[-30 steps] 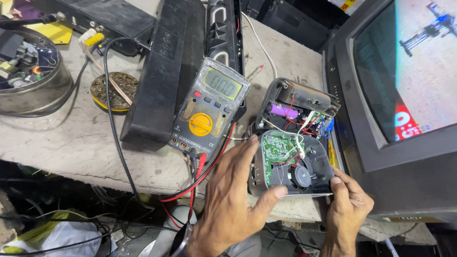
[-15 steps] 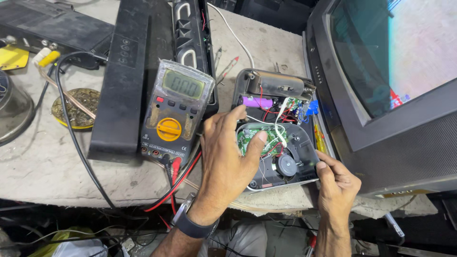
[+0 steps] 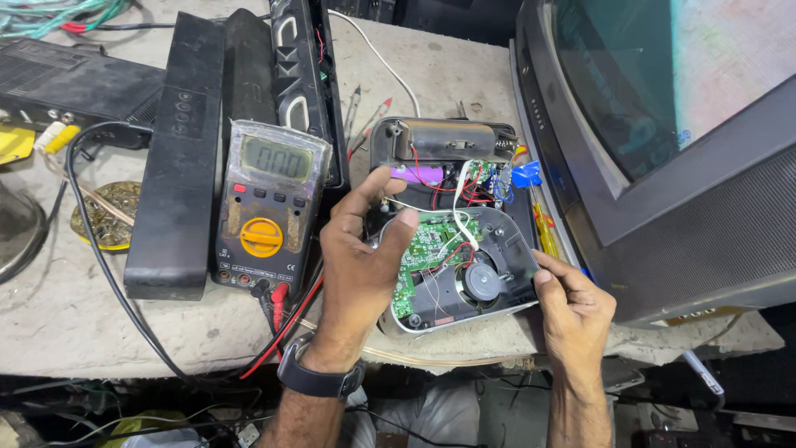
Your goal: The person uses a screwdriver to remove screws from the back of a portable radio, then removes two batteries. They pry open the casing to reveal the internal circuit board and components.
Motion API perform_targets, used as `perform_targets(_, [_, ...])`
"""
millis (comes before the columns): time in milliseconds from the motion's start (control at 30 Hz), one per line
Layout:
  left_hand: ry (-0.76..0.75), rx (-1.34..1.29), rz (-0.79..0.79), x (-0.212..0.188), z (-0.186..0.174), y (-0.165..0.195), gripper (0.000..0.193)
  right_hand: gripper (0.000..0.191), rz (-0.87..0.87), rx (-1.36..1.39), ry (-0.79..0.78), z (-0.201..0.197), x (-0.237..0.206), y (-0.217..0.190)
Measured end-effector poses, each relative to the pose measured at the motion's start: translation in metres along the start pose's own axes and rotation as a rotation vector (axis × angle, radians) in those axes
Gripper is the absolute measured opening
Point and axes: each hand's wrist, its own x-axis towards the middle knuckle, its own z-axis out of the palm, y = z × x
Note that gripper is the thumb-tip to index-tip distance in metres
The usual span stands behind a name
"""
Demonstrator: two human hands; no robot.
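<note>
An opened small radio-like device [image 3: 489, 241] lies on the bench, its grey shell split into two halves. Inside show a green circuit board [image 3: 427, 249], a round speaker [image 3: 481, 282], a purple battery cell [image 3: 410, 174] and red and white wires. My left hand [image 3: 361, 257] grips the left edge of the front half, thumb resting on the circuit board. My right hand [image 3: 572, 303] holds the lower right corner of the same half with its fingertips. A dark watch sits on my left wrist.
A multimeter [image 3: 269, 207] with a yellow dial lies left of the device, red and black leads running off the bench edge. A long black speaker bar [image 3: 178, 158] lies further left. A large grey television [image 3: 663, 149] stands at the right. A black box [image 3: 66, 83] sits at the back left.
The view has shifted closer and to the right. My left hand moved from the bench edge onto the device's left side and now grips it; my right hand stays at its lower right corner.
</note>
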Motion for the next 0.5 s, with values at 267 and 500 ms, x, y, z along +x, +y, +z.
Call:
perform_targets(267, [0.018,0.039,0.174,-0.0042,0.0037,0.0021,0.047,0.027,-0.004,-0.008,-0.002,-0.003,0.001,0.0033])
perform_targets(500, [0.067,0.257,0.281,-0.008,0.0068,0.0086,0.035,0.027,-0.021,-0.003,-0.008,-0.0049,-0.0024,0.0034])
